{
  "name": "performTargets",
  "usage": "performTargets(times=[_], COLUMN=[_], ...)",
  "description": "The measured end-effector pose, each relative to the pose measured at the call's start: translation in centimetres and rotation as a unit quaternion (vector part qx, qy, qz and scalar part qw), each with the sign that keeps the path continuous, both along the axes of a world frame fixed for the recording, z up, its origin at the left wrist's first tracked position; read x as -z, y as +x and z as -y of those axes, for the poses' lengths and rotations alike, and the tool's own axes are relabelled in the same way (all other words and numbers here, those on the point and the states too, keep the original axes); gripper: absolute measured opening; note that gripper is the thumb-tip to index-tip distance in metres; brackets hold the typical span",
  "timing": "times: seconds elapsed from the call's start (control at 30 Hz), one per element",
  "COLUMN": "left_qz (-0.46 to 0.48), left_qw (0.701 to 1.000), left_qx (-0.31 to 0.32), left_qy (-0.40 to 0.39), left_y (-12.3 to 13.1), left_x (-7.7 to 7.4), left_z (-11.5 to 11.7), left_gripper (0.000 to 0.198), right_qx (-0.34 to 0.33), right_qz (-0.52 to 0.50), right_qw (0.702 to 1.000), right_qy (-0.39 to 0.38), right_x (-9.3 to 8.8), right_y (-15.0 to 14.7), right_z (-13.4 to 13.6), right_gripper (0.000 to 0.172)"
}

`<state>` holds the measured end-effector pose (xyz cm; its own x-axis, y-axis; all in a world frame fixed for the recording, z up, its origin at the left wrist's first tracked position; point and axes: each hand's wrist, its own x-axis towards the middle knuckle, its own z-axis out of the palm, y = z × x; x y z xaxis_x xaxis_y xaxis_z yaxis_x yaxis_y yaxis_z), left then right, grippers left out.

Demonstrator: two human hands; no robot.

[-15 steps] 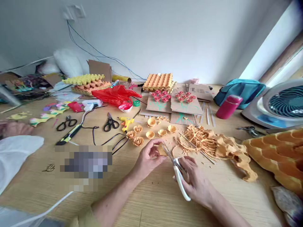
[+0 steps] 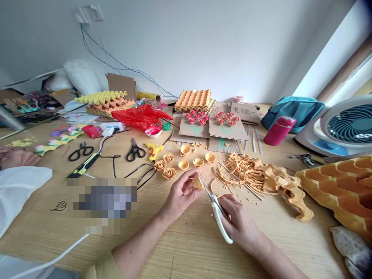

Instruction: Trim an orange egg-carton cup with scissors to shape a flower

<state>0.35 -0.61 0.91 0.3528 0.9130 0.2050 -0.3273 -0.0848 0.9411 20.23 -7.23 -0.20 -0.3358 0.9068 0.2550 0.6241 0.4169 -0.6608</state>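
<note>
Pinched in my left hand (image 2: 183, 190) is a small orange egg-carton cup (image 2: 198, 182). My right hand (image 2: 236, 217) grips white-handled scissors (image 2: 221, 223), whose blades lie against the cup's edge. Just beyond my hands stand several trimmed orange cups (image 2: 183, 165). To their left are 3 orange carton roses (image 2: 169, 173). A heap of orange carton strips and scraps (image 2: 245, 170) lies right of the scissors, with a jagged carton piece (image 2: 302, 207) at its end.
A yellow glue gun (image 2: 154, 151) and black scissors (image 2: 135, 150) lie left of the roses. Cardboard with pink flowers (image 2: 226, 124), a pink bottle (image 2: 279, 131) and a fan (image 2: 343, 128) stand behind. Large egg trays (image 2: 340, 190) flank the right. Another person's white sleeve (image 2: 23, 190) is at the left.
The cup in my left hand has turned slightly, showing more of its side. The scissors have shifted slightly with the blades at its edge. The whole view has moved a little.
</note>
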Motion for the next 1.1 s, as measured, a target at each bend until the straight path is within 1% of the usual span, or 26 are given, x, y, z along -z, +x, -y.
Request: performTargets(times=[0.1,0.2,0.27,0.37,0.47,0.6,0.7,0.77,0.87,1.0,1.1], left_qz=[0.034,0.080,0.121,0.187,0.216,0.211,0.211,0.211,0.216,0.216,0.212], left_qw=[0.998,0.990,0.977,0.948,0.929,0.927,0.926,0.925,0.924,0.922,0.931], left_qx=[0.025,0.058,0.083,0.122,0.142,0.146,0.153,0.157,0.161,0.163,0.143], left_qy=[-0.037,-0.103,-0.157,-0.228,-0.266,-0.275,-0.273,-0.273,-0.273,-0.276,-0.262], left_y=[-0.2,-0.6,-0.7,-0.9,-0.9,-0.9,-1.0,-1.1,-1.1,-1.1,-1.2], left_x=[-0.3,-0.4,-0.5,-0.6,-0.7,-0.7,-0.7,-0.8,-0.8,-0.5,-0.4], left_z=[0.1,-0.2,-0.5,-0.8,-1.0,-0.9,-0.9,-0.9,-0.9,-0.9,-1.0], left_gripper=[0.051,0.053,0.051,0.044,0.042,0.042,0.040,0.038,0.036,0.036,0.038], right_qx=[0.020,0.042,0.047,0.039,0.039,0.030,0.003,-0.016,-0.028,-0.052,-0.050], right_qz=[-0.020,-0.045,-0.062,-0.088,-0.098,-0.126,-0.161,-0.183,-0.222,-0.264,-0.266], right_qw=[1.000,0.998,0.997,0.994,0.992,0.987,0.980,0.971,0.948,0.923,0.919], right_qy=[-0.011,-0.021,-0.028,-0.044,-0.065,-0.096,-0.120,-0.155,-0.224,-0.275,-0.286], right_x=[0.3,0.4,0.3,0.0,-0.4,-0.9,-1.2,-1.2,-1.1,-1.0,-1.2], right_y=[0.2,0.4,0.5,0.4,0.4,0.6,0.7,0.7,0.5,0.3,0.4], right_z=[-0.1,-0.2,-0.2,-0.1,-0.1,-0.1,-0.2,-0.2,-0.2,-0.1,-0.1], right_gripper=[0.034,0.030,0.028,0.026,0.025,0.028,0.040,0.049,0.059,0.059,0.056])
